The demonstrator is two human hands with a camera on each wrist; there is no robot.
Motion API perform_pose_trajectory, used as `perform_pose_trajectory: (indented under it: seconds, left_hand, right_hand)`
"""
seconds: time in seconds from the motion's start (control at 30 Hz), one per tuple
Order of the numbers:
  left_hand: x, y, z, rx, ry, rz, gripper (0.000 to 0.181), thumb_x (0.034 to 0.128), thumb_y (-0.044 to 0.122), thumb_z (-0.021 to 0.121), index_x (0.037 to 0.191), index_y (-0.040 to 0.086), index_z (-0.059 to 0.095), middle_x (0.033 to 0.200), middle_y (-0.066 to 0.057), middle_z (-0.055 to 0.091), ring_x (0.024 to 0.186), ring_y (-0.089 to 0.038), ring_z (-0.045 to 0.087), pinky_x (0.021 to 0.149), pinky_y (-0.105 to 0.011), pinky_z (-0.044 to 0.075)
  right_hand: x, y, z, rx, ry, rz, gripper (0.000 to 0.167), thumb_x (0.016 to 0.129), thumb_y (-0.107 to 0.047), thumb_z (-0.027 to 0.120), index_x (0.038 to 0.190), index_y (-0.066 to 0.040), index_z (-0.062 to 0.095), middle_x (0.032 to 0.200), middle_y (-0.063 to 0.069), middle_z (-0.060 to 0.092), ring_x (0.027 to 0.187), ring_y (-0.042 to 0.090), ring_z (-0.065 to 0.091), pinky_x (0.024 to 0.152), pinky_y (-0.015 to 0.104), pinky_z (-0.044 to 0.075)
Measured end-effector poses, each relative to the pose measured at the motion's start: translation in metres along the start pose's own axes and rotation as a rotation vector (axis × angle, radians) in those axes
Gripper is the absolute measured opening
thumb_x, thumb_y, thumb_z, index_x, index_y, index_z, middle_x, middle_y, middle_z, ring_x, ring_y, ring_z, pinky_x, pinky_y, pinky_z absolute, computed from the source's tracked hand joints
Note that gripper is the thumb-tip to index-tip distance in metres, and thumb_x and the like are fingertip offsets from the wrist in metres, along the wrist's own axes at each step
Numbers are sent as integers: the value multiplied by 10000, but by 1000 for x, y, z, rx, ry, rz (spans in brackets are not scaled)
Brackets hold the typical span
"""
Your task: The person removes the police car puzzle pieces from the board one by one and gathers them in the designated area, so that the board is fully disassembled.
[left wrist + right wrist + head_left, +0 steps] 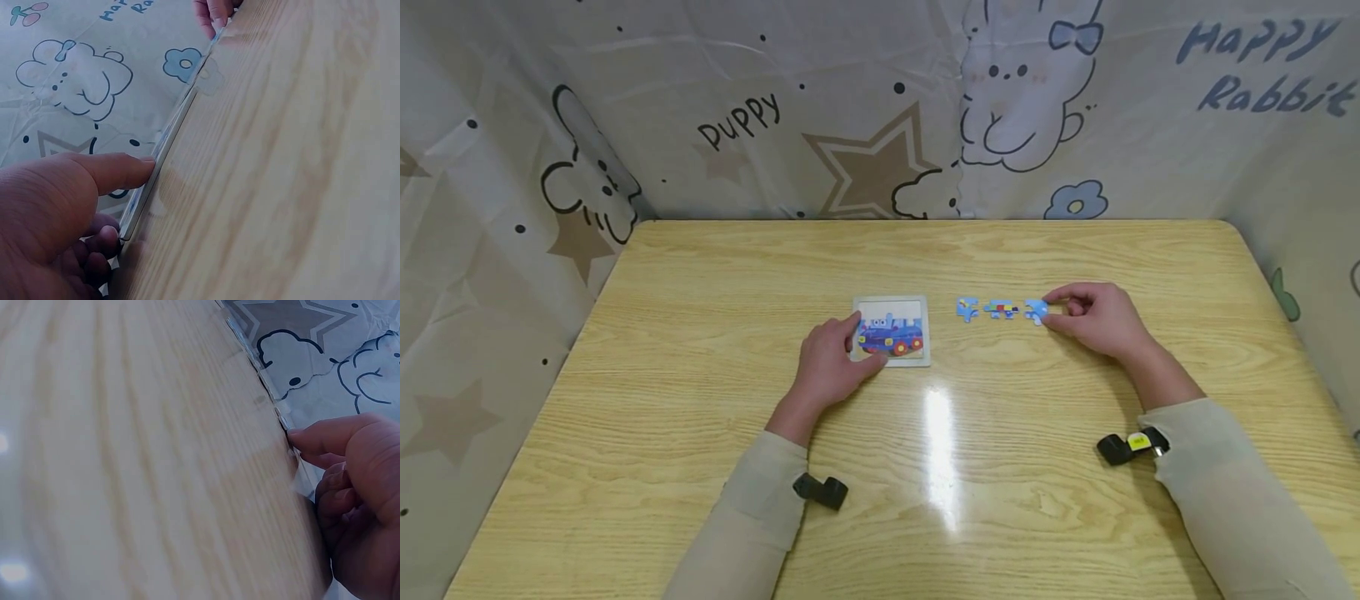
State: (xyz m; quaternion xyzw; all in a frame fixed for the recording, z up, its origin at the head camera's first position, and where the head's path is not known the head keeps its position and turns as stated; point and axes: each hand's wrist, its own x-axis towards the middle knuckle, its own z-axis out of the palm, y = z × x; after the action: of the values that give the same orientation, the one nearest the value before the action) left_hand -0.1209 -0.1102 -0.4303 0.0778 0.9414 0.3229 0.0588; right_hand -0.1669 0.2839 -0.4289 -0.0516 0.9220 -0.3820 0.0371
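Observation:
A small square jigsaw puzzle board (927,333) lies on the table with a blue vehicle with red wheels pictured on it; the strip along its top is pale and bare. My left hand (831,360) grips the board's left side, the thumb at the lower edge and fingers at the left edge. To the right, three loose blue pieces lie in a row: a left puzzle piece (967,309), a middle puzzle piece (1001,309) with coloured blocks, and a right puzzle piece (1036,311). My right hand (1103,320) pinches the right piece between thumb and index finger.
The light wood table (700,275) reaches back to a printed cloth (850,100) with cartoon animals and stars. Light glares off the tabletop in front of the board. A small black camera sits on each wrist.

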Motion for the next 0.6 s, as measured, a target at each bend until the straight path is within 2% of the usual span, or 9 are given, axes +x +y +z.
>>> perform_pose_trajectory:
  seconds: [0.3, 0.6]
  left_hand:
    - [0, -2, 0, 1, 3, 9, 783, 870, 398, 748, 1486, 8, 459, 857, -67, 459, 789, -239, 401, 738, -374, 271]
    - [1, -2, 1, -2, -4, -9, 819, 870, 412, 743, 1500, -4, 426, 868, -71, 454, 815, -247, 403, 746, -378, 273]
  right_hand:
    - [-2, -4, 4, 31, 49, 14, 265, 879, -201, 769, 1091, -45, 741, 681, 61, 463, 618, 183, 412, 618, 303, 315]
    - [-4, -22, 25, 94, 132, -21, 242, 885, -182, 765, 1090, -58, 734, 686, 71, 435, 555, 178, 352, 564, 309, 310]
